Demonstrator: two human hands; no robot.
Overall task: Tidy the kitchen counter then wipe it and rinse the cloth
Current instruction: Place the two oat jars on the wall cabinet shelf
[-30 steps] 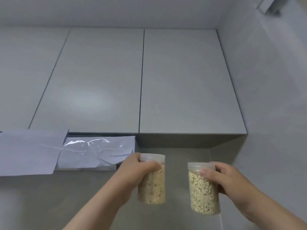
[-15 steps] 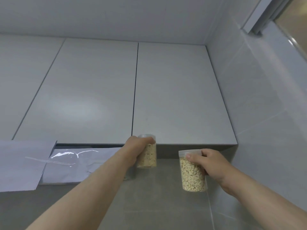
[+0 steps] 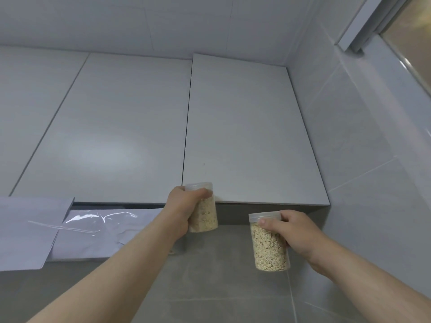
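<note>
Where the head view tilts up toward the wall cupboards, the items stand as follows.

Left hand [image 3: 182, 206]: raised, fingers and thumb wrapped round the upper part of the left jar [image 3: 206, 217]. Jar clear plastic with a pale lid, upright, filled with pale flakes. Its lid sits against the lower left corner of the right door [image 3: 251, 136]; whether the fingers touch that door cannot be told.

Right hand [image 3: 298, 231]: lower and nearer the side wall [image 3: 373, 183], gripping the right jar [image 3: 268, 250] near its lid, thumb across the front. Jar same make, upright, filled with oat-like flakes, held in the air in front of the grey back wall [image 3: 233, 287]. The two jars are near each other, not touching.

Right door: flat, grey-white, its top edge standing slightly proud of the left door [image 3: 116, 136].

Sheet [image 3: 28, 229]: pale, at the left edge below the cupboards, overlapping a film-covered panel [image 3: 98, 231] with glossy creases.

Window frame [image 3: 363, 24]: upper right corner.
</note>
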